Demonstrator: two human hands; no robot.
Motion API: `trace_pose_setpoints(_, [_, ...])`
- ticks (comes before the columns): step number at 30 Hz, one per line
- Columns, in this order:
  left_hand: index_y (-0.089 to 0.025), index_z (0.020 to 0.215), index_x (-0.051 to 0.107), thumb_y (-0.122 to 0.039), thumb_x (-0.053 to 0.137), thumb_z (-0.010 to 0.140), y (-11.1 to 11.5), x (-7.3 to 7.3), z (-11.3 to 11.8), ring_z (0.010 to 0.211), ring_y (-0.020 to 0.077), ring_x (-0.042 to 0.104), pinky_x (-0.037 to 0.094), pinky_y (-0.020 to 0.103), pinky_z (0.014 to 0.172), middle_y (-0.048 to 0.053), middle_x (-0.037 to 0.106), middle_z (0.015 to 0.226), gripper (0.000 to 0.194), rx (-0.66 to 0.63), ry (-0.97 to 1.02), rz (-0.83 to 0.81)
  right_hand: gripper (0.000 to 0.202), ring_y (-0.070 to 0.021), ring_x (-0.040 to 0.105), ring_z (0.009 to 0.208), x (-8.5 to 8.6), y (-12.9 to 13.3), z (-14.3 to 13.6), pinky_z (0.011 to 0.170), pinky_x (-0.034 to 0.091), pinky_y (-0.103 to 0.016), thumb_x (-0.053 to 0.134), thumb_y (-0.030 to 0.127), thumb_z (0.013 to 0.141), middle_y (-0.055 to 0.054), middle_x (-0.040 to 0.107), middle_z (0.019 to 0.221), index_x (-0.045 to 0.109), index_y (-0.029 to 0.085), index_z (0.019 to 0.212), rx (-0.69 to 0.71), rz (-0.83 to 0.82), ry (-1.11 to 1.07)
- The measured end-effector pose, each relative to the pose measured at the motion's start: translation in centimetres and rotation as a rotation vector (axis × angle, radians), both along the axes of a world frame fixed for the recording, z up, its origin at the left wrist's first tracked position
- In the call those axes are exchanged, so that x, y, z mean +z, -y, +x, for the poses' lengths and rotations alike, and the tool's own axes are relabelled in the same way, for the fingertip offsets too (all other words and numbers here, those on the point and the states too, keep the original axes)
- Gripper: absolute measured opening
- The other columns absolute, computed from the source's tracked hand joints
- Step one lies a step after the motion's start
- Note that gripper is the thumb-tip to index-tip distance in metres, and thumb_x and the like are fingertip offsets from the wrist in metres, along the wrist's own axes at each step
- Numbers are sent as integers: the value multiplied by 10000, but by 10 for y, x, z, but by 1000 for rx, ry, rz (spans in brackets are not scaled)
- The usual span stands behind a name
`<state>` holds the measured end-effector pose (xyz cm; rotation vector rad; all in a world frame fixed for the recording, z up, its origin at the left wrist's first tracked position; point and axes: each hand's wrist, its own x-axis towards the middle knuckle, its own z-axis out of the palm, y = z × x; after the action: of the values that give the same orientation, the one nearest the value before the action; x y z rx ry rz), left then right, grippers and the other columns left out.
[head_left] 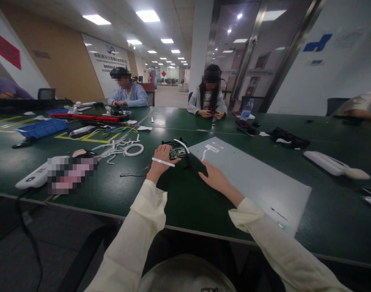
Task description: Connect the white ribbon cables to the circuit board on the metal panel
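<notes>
My left hand is closed on the left side of a green circuit board in a black frame. A white strip lies across the back of this hand. Another white strip curves over the board's top right. My right hand is spread over the left edge of a grey flat panel, thumb apart from the fingers. Its fingertips touch the lower end of a short white strip, which reaches up to a white label on the panel.
Left of my hands lie a white tape roll and several loose white strips. Further left are a blue tray and a white device. At right is another white device. Two people with headsets sit across the green table.
</notes>
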<state>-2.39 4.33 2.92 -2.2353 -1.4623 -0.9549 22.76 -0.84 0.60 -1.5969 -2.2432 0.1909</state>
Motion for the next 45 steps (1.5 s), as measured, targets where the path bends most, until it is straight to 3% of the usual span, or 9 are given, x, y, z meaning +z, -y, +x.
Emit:
trace_pose_setpoints(3, [-187,911,465,-508,634,682,0,2,-2,966,267,480,378,370,796,88,540,965,429,17,10,16,629,-255,472,1150,3,3,0,957,379,-396,437,418,840,-128,442,1317,248,150,1377,29,-37,-44])
trace_pose_setpoints(10, [-190,887,459,-507,630,686,-3,5,-10,933,269,493,378,374,776,81,531,907,413,124,121,66,642,-258,440,1184,19,30,-8,980,353,-439,448,449,838,-126,388,1359,247,185,1387,259,-81,-131])
trace_pose_setpoints(19, [-184,876,438,-501,621,692,-8,2,-16,902,266,496,383,379,774,81,512,887,410,230,217,122,693,-214,391,1228,31,68,-34,1022,317,-378,515,378,804,-118,357,1383,226,182,1402,614,-123,-134])
trace_pose_setpoints(26, [-182,884,432,-529,601,699,-9,-1,-17,902,276,500,384,394,778,92,510,896,428,251,246,124,541,-214,364,1247,32,71,-43,1039,295,-366,489,352,815,-138,395,1353,415,141,1307,790,-30,-26])
trace_pose_setpoints(35, [-177,921,429,-520,602,708,-6,-5,-13,934,268,465,357,395,807,98,501,932,439,230,222,56,331,-195,455,1142,37,66,-37,972,367,-376,477,273,834,-109,532,1200,561,170,1137,813,156,10])
trace_pose_setpoints(45, [-176,914,455,-528,614,683,-5,-8,-8,920,277,483,371,382,772,98,520,915,450,226,174,54,194,-187,504,1081,30,50,-19,918,416,-349,448,145,792,-93,559,1154,616,166,889,673,162,-52])
